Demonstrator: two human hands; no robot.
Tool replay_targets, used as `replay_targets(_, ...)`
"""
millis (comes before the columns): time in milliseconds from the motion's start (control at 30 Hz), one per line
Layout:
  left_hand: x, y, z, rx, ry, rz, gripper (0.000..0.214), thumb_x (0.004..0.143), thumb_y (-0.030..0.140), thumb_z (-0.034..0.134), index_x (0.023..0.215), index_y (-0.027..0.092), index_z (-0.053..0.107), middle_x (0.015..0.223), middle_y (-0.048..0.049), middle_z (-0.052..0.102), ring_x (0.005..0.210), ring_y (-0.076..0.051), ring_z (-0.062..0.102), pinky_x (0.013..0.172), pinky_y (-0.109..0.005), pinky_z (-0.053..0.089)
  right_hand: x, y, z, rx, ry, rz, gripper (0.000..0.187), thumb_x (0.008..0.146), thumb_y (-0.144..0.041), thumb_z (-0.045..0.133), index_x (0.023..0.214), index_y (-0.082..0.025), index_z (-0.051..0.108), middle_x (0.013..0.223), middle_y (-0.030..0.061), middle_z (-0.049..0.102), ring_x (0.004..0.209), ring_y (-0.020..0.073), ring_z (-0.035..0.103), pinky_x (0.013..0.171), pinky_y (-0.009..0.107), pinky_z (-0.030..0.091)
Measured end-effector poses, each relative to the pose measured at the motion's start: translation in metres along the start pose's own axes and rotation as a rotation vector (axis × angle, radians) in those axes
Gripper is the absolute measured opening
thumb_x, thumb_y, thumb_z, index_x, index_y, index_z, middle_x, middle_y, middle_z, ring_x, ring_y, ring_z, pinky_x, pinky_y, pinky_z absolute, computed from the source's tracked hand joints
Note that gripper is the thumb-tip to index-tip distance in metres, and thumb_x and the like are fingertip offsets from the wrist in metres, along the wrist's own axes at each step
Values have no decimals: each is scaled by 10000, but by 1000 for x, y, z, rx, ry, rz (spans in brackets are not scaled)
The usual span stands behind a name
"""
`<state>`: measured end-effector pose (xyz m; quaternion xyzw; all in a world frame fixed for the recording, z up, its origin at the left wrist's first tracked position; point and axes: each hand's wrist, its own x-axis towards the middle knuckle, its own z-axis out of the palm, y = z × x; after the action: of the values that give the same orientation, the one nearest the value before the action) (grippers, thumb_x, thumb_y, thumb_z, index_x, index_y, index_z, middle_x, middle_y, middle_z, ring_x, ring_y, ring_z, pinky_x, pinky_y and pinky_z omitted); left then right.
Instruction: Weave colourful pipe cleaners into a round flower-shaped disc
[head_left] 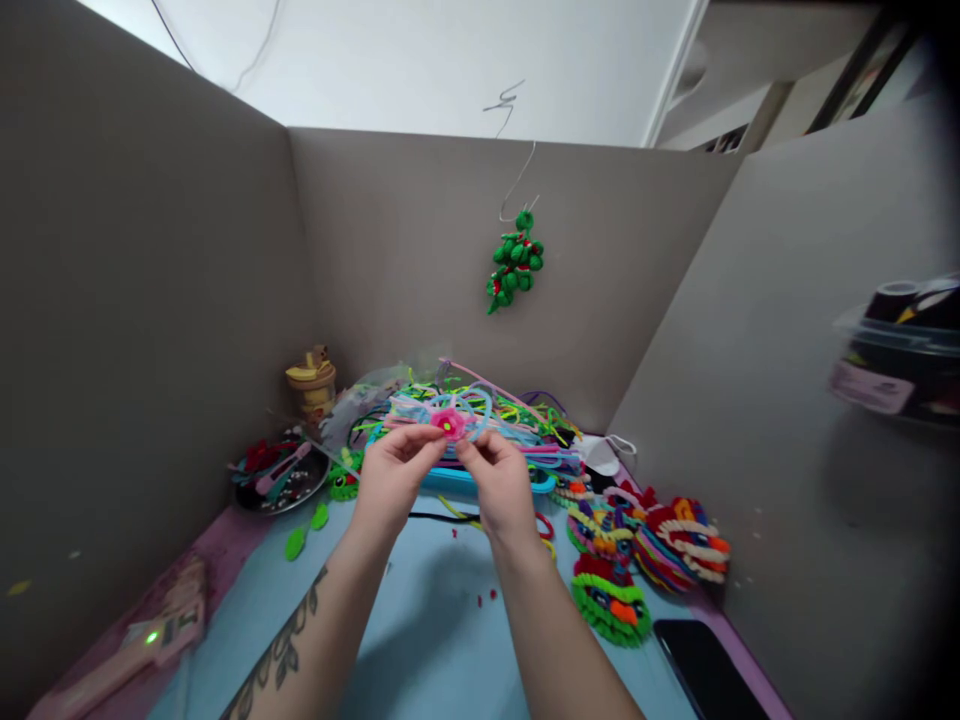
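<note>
A small pink flower (448,425) with a yellow-green middle is held up between my two hands, over the far part of the table. It looks made of fuzzy pipe cleaner. My left hand (396,472) is closed, its thumb and fingertips pinching the flower's left edge. From the lower right, my right hand (496,478) pinches it the same way. Behind the hands lies a pile of many-coloured pipe cleaners (517,410) in a blue tray (454,482). The fingertips hide part of the flower's lower edge.
Grey panels (390,250) enclose the blue tabletop (427,640). At left are a metal dish (296,490), green leaf shapes (296,543) and a pink glue gun (161,630). Several colourful fuzzy pieces (611,600) and a phone (709,670) lie at right. A green ornament (517,262) hangs at the back.
</note>
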<state>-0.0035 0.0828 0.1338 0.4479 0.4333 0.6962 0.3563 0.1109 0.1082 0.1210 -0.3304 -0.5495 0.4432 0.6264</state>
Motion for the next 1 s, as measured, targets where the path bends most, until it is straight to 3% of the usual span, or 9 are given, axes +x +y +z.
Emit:
replay_targets(133, 0, 2, -3, 68, -68, 23, 154, 612, 268, 765, 705, 156, 714, 690, -34, 697, 656, -147, 622, 659, -255, 500, 3, 1, -4, 114, -55, 52, 370, 687, -412, 684, 543, -182, 433, 562, -52, 371, 552, 89, 345, 534, 224, 349)
replay_targets(300, 3, 2, -6, 40, -82, 11, 164, 603, 268, 772, 712, 161, 712, 707, -36, 708, 669, -151, 633, 679, -264, 508, 3, -2, -6, -17, -18, -45, 319, 710, -394, 679, 580, -162, 504, 633, -36, 420, 617, 94, 381, 575, 218, 348)
replay_targets(567, 0, 9, -10, 203, -194, 16, 127, 660, 279, 730, 727, 171, 721, 742, -55, 721, 687, -172, 647, 672, -268, 502, 4, -9, -12, 64, 47, -35, 266, 692, -341, 688, 585, -168, 518, 596, -43, 441, 590, 100, 408, 572, 224, 365)
replay_targets(733, 1, 10, -16, 212, -302, 0, 111, 676, 276, 718, 725, 176, 718, 740, -53, 713, 684, -173, 640, 664, -276, 505, 10, -3, -17, -5, 96, -85, 216, 644, -346, 716, 608, -165, 604, 732, 4, 512, 757, 148, 473, 704, 264, 407)
replay_targets(933, 4, 9, -20, 196, -330, 14, 110, 695, 272, 709, 746, 175, 709, 759, -53, 701, 703, -166, 636, 673, -267, 503, 10, 1, -17, -52, 12, 3, 251, 677, -403, 681, 624, -163, 633, 923, 59, 561, 879, 184, 520, 737, 278, 420)
replay_targets(1000, 4, 10, -20, 181, -337, 33, 162, 723, 271, 688, 858, 184, 704, 806, -59, 705, 765, -175, 648, 716, -271, 503, 9, 3, -16, -70, -16, 8, 264, 710, -418, 655, 650, -162, 631, 1053, 81, 549, 940, 193, 524, 776, 288, 416)
